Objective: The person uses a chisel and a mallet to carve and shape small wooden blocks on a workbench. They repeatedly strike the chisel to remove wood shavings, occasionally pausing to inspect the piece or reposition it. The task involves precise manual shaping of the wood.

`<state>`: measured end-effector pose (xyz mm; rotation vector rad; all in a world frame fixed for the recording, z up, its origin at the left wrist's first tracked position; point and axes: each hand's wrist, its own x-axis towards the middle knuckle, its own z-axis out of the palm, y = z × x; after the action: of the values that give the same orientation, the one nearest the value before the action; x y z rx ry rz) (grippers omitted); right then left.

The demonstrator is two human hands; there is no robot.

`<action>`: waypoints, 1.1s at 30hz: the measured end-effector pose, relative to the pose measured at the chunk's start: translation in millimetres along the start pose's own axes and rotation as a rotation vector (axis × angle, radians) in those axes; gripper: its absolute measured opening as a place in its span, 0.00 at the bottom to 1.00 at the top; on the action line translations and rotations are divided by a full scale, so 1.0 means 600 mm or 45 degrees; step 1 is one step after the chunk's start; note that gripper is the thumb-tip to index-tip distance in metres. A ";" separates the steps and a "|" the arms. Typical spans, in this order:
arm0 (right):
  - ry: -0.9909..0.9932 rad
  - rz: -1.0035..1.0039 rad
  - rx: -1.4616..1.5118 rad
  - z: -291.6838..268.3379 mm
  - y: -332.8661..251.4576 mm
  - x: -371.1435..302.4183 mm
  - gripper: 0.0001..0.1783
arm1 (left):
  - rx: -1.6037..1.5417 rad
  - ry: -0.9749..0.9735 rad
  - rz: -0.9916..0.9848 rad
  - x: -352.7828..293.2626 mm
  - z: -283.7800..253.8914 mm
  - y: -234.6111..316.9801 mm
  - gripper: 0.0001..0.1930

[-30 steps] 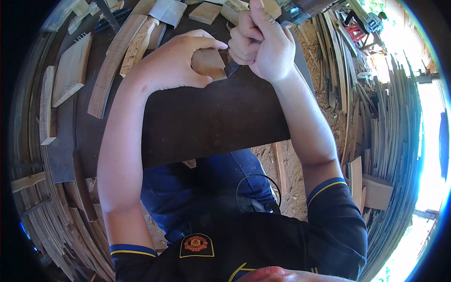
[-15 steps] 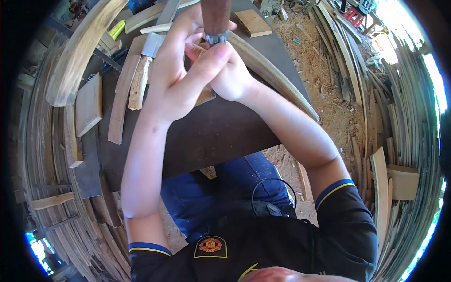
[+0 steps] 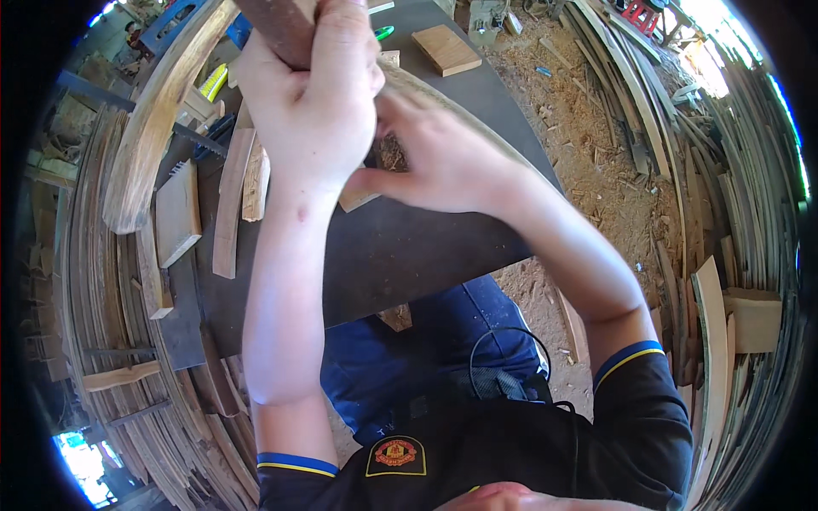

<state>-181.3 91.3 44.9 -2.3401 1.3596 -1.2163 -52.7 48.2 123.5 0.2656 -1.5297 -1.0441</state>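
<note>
My left hand (image 3: 319,111) is raised over the bench and closed round a thick brown wooden handle (image 3: 277,25), whose upper part runs out of the top of the view. The far end of the handle is hidden. Just right of my left wrist, my right hand (image 3: 452,157) is slightly blurred, its thumb and fingers apart; the fingertips are partly hidden behind the left hand. A dark, rough brown patch (image 3: 391,155) shows between that thumb and those fingers, and I cannot tell what it is. Beneath lies a dark bench top (image 3: 409,251), with a long curved wooden piece (image 3: 494,140) beyond my right hand.
A rectangular wooden block (image 3: 447,48) lies at the far side of the bench. Wooden strips (image 3: 228,213), a saw blade (image 3: 198,139) and a pale board (image 3: 178,213) are on the left. A large curved timber (image 3: 141,162) rises there. Stacked planks (image 3: 741,196) line the right, beyond sawdust-covered floor (image 3: 571,128).
My hands have parted. The left has closed round the brown handle and shifted up-left with it; the right has moved down and right with its fingers apart. The view has shifted slightly.
</note>
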 end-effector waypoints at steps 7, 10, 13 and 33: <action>0.066 0.517 -0.860 -0.098 0.063 -0.135 0.37 | -0.040 0.041 0.171 -0.039 -0.012 0.003 0.05; -0.112 0.692 -0.875 -0.099 0.061 -0.170 0.35 | 0.339 0.315 0.283 -0.039 0.007 -0.008 0.09; -0.175 0.661 -0.893 -0.092 0.042 -0.177 0.31 | 0.524 0.444 0.312 -0.030 0.007 0.000 0.10; 0.762 0.166 0.500 -0.236 -0.117 -0.127 0.18 | 0.526 0.455 0.365 -0.007 0.007 0.000 0.06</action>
<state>-256.9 224.9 130.0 -1.6580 1.2352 -2.0217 -55.2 53.0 121.0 0.4760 -1.3922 -0.4207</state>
